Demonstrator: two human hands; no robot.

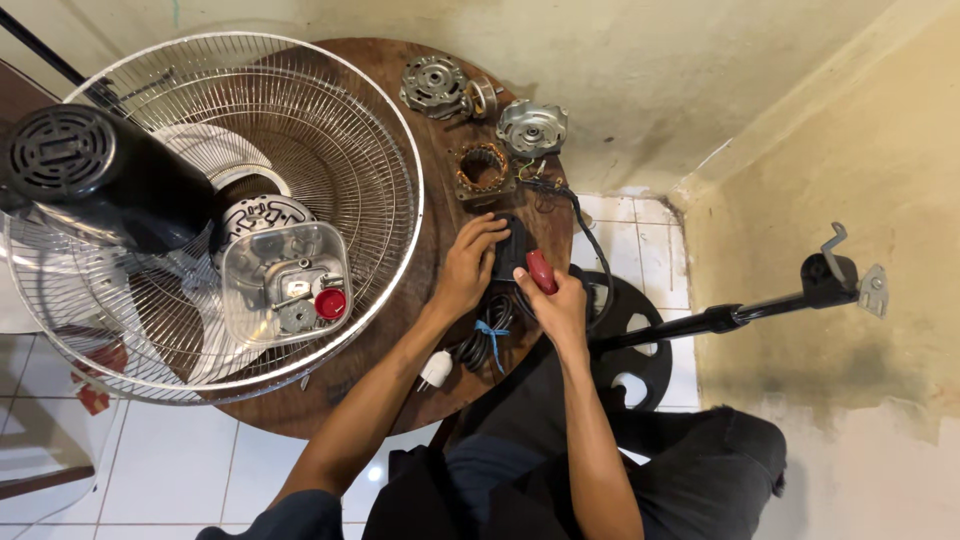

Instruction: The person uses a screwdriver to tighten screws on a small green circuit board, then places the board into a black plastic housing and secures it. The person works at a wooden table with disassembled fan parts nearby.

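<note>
fan motor lay dismantled on round dark wooden table; left hand steadied small black plastic housing at table's right edge, right hand closed around red-handled screwdriver; reassembly seemingly outstanding.

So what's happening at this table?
A person works on taken-apart fan parts on a round wooden table. The left hand steadies a small black housing, while the right hand grips a red-handled tool against it. A stator and two metal end caps lie beyond; the wire fan guard and a coiled cord sit to the left.
</note>
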